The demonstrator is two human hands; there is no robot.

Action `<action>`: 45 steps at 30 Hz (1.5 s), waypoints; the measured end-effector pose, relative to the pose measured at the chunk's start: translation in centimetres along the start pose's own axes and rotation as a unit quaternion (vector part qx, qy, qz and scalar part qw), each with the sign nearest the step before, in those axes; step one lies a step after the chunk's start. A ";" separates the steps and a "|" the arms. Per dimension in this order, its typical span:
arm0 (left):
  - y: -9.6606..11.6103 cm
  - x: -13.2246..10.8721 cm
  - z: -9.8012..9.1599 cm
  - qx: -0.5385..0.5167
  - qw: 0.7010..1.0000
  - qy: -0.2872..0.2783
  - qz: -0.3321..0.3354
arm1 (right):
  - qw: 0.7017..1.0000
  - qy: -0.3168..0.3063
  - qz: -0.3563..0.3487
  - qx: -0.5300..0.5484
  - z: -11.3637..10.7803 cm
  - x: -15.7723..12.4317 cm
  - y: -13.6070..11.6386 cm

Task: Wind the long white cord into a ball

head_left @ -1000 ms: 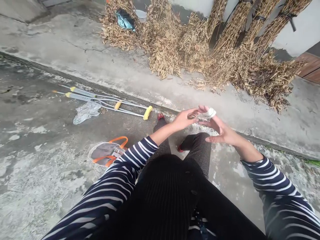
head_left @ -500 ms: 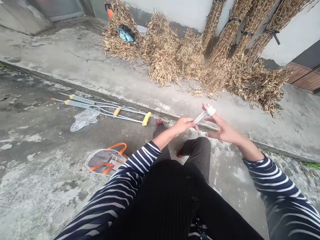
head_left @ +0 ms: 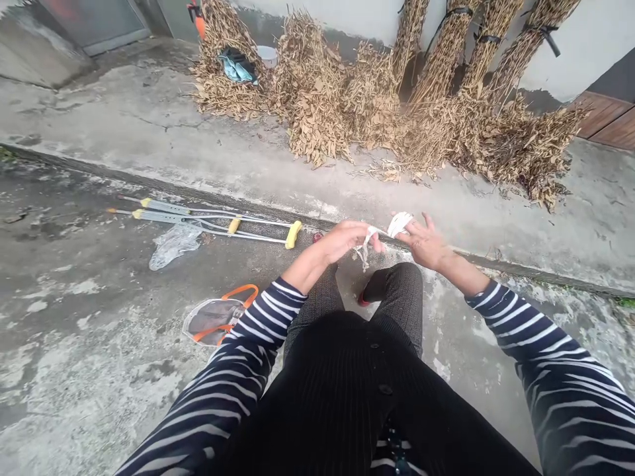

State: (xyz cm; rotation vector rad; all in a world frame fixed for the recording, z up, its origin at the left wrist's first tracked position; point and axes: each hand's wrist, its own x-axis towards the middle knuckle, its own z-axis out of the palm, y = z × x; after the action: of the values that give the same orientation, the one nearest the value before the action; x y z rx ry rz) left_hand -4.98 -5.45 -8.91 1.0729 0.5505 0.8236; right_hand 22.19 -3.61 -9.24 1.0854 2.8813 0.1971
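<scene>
A white cloth strip (head_left: 399, 225), bandage-like, is bunched in flat loops at the fingertips of my right hand (head_left: 430, 248). Some fingers of that hand stick out away from the loops. Whether the loops go around the fingers or are pinched by them I cannot tell. My left hand (head_left: 346, 240) has its fingers closed on another part of the strip, and a loose, crumpled tail dangles below them. A short length spans the small gap between both hands, above my knees.
Two crutches (head_left: 218, 223) with yellow pads lie left along the raised concrete edge (head_left: 248, 198). A clear plastic bag (head_left: 174, 247) touches them. Closer sits a bag with orange handles (head_left: 214, 317). Bundles of dried stalks (head_left: 317, 99) lean on the wall; a blue-black cloth (head_left: 237, 66) rests on one.
My right hand has turned over and come lower and left, with the white loops. A loose tail now hangs from my left hand. The view has shifted slightly.
</scene>
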 end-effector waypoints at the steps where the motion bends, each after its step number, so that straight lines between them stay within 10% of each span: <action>1: 0.3 0.6 -0.3 -0.017 1.000 0.015 0.014 | 1.000 -0.006 -0.013 0.009 0.1 -0.1 -0.5; 8: 0.8 6.0 -2.4 -0.032 0.997 0.066 -0.008 | 0.983 -0.058 -0.078 0.155 -0.2 -1.8 -4.3; 11: 0.2 7.9 -3.4 0.124 0.987 0.077 -0.069 | 0.962 -0.051 -0.094 0.249 -0.5 -2.3 -5.5; 16: -1.4 8.6 -4.4 0.446 0.883 0.137 -0.056 | 0.925 -0.018 -0.067 0.374 -1.2 -2.3 -6.7; 25: -6.3 2.4 -0.2 0.186 0.976 0.076 0.078 | 0.833 0.023 -0.007 0.553 -2.9 -2.2 -6.1; 41: -6.0 3.6 1.2 0.131 0.988 0.085 0.019 | 0.776 0.085 0.020 0.625 -6.0 -1.7 -4.2; 45: -5.1 3.1 1.5 0.183 0.967 0.166 0.061 | 0.766 0.100 0.030 0.635 -6.8 -1.8 -3.8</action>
State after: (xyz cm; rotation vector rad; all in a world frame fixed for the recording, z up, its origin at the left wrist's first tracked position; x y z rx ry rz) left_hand -0.38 -5.00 -13.05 1.3246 0.9530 1.0455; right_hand 20.34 -8.30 -2.98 1.2100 2.9319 -1.9903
